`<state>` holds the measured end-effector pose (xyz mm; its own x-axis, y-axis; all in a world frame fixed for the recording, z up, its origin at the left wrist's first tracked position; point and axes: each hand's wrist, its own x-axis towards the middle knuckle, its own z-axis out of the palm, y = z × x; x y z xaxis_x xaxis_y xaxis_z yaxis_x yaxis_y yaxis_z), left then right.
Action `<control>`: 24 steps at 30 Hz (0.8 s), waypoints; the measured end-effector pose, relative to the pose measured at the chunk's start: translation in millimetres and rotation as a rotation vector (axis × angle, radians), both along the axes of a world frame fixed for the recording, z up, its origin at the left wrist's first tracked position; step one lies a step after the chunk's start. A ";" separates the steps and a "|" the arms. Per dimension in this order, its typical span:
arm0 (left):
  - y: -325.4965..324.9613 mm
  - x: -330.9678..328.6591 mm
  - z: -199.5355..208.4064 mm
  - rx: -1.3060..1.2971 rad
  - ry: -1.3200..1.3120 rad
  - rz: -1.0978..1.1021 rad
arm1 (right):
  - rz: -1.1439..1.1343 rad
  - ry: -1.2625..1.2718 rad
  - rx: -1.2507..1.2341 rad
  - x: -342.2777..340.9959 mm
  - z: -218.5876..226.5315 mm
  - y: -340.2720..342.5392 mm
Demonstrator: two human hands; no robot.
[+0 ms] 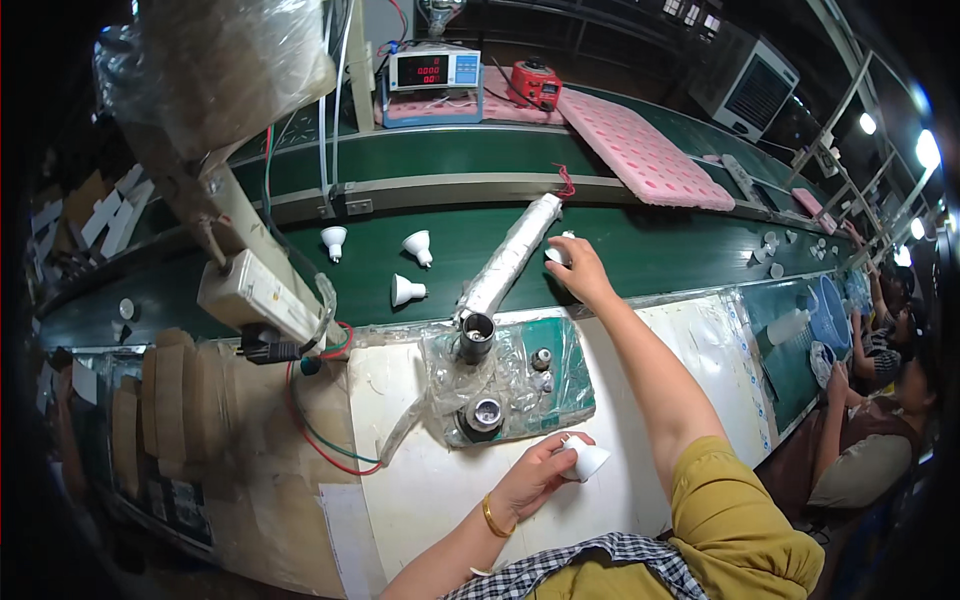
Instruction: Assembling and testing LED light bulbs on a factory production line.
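Observation:
My left hand [540,475] is closed around a white spotlight bulb [588,459] above the white work surface, its wide end turned to the right. My right hand [582,272] reaches out over the green belt with its fingers curled on a second white bulb [556,256], partly hidden by them. Between the hands lies a plastic-wrapped test board [565,395] with a black upright socket [475,338] and a round metal-topped socket [483,415]. Left of the silvery wrapped bar [512,255], white bulbs [417,247] lie on the belt.
A meter with a red display [432,70] and a red box device [536,85] stand behind the belt, beside a pink foam sheet [650,155]. A post-mounted white box [265,295] rises at left near cardboard pieces [175,400]. Other people sit at right near a blue basket [830,318].

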<state>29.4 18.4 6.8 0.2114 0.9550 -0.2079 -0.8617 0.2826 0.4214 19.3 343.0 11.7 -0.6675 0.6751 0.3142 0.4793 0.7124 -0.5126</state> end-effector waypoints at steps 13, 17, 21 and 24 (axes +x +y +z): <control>3.2 0.0 3.9 0.064 -0.198 0.045 | 0.233 -0.001 -0.320 120.3 56.1 -155.7; -3.0 2.2 6.8 0.080 -0.104 0.010 | 0.209 0.001 -0.152 117.8 57.4 -169.3; -6.8 3.4 6.9 0.109 -0.061 -0.010 | 0.240 -0.032 -0.046 114.4 57.5 -174.0; -7.5 2.3 4.6 0.072 -0.065 -0.015 | 0.259 -0.057 -0.017 110.7 57.4 -173.8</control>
<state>31.7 11.0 11.4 0.2365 0.9637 -0.1242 -0.8837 0.2665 0.3847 130.0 169.2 69.1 -0.8350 0.4844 0.2610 0.3108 0.8066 -0.5028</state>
